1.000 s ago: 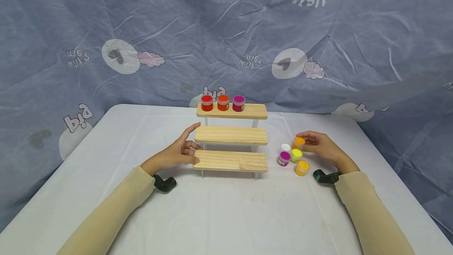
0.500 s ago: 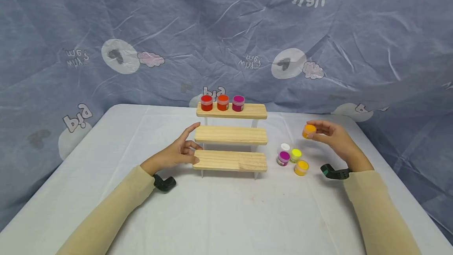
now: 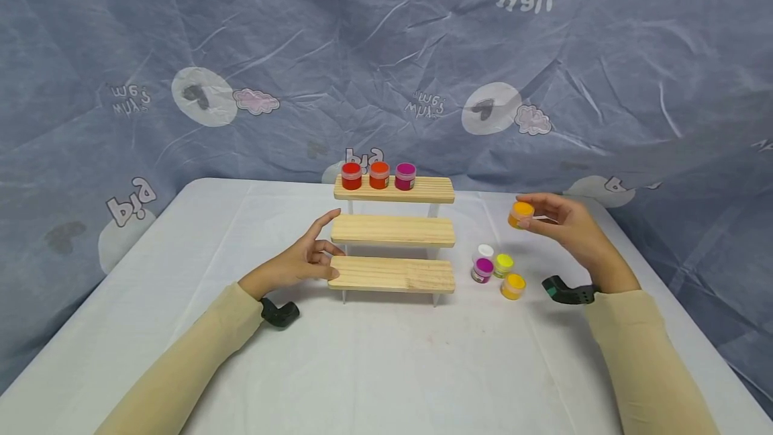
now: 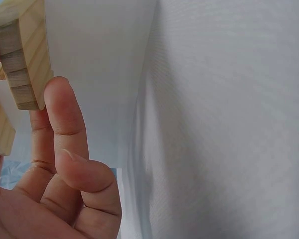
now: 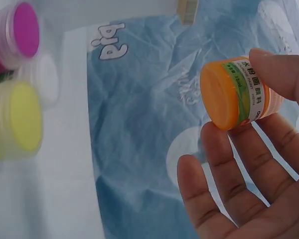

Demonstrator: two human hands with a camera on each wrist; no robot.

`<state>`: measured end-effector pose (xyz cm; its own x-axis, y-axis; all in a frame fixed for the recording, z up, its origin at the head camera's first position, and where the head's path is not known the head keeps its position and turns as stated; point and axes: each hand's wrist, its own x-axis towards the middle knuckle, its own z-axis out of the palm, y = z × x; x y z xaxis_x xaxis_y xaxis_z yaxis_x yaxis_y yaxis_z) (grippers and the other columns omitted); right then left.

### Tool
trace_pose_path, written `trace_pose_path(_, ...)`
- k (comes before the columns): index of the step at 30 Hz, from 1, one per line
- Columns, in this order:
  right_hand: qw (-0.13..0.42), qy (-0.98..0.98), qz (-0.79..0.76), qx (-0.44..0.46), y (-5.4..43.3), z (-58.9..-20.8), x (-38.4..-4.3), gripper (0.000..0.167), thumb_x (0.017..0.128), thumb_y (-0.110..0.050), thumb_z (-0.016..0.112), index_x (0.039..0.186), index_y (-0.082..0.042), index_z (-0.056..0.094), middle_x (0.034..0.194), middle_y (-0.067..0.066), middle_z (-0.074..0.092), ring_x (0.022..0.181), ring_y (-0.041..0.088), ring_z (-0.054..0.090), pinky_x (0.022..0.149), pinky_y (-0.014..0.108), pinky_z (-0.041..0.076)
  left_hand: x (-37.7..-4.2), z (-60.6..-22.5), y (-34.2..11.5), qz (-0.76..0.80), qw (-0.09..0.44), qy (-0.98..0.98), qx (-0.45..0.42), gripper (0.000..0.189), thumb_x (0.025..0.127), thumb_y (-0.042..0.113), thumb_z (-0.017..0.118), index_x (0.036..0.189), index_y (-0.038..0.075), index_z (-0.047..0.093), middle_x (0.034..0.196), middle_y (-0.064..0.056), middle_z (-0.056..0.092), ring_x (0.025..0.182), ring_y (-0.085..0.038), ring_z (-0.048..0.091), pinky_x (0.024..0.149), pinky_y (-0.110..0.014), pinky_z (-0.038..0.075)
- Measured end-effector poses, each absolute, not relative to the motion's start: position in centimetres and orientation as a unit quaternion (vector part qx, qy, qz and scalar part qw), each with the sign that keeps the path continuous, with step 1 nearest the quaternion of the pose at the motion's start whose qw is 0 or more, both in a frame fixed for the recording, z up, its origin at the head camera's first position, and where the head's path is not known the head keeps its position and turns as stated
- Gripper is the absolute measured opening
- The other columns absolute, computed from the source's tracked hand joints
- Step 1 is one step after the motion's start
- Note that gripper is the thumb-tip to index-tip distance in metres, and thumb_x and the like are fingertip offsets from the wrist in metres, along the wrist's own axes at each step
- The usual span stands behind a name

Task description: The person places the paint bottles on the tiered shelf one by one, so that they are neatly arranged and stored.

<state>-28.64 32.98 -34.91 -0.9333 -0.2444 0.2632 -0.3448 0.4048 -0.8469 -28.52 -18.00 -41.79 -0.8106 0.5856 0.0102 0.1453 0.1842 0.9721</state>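
My right hand [image 3: 570, 233] pinches an orange paint jar [image 3: 521, 215] between thumb and fingers, lifted above the table at the right. In the right wrist view the jar [image 5: 236, 94] lies tilted, its printed label facing the camera. My left hand [image 3: 298, 260] grips the left end of the lowest board of a three-tier wooden stand [image 3: 392, 275], thumb on top and fingers below. Its index finger reaches the end of the middle board [image 3: 394, 230]. On the top board [image 3: 437, 190] stand a red jar [image 3: 351, 176], an orange-red jar [image 3: 379, 176] and a purple jar [image 3: 405, 176].
Right of the stand, a white jar [image 3: 484, 253], another purple jar [image 3: 482, 270], a yellow jar [image 3: 503, 265] and a yellow-orange jar [image 3: 513, 286] stand on the white tablecloth [image 3: 386, 374]. A blue-grey printed curtain [image 3: 374, 72] hangs behind the table.
My right hand has lifted the orange jar from the group, moving it back and right, then slightly left and higher. The left hand stays on the stand.
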Motion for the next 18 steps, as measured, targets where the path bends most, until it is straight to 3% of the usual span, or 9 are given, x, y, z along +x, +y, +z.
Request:
trace_pose_path(9,0.068,-0.843,0.480,0.233,30.0,-33.2,-28.0,0.039,0.098,0.004,0.075,0.135,0.011,0.066,0.113,-0.017,0.073,0.099,0.006,0.069,0.087,0.017,0.056,-28.5,-41.8,-18.0,0.590,0.186,0.746,0.247,0.116,0.093,-0.001,0.076,0.175,0.029,0.000,0.131,-0.023,0.063,0.082,-0.016,0.061,0.082,-0.029,0.051)
trace_pose_path(18,0.076,-0.848,0.454,0.262,27.4,-32.3,-28.6,0.042,0.096,0.004,0.077,0.137,0.010,0.067,0.116,-0.017,0.072,0.098,0.005,0.069,0.088,0.015,0.054,-28.5,-41.8,-18.0,0.591,0.184,0.745,0.249,0.115,0.093,-0.001,0.076,0.175,0.028,0.000,0.130,-0.023,0.064,0.082,-0.016,0.061,0.080,-0.029,0.050)
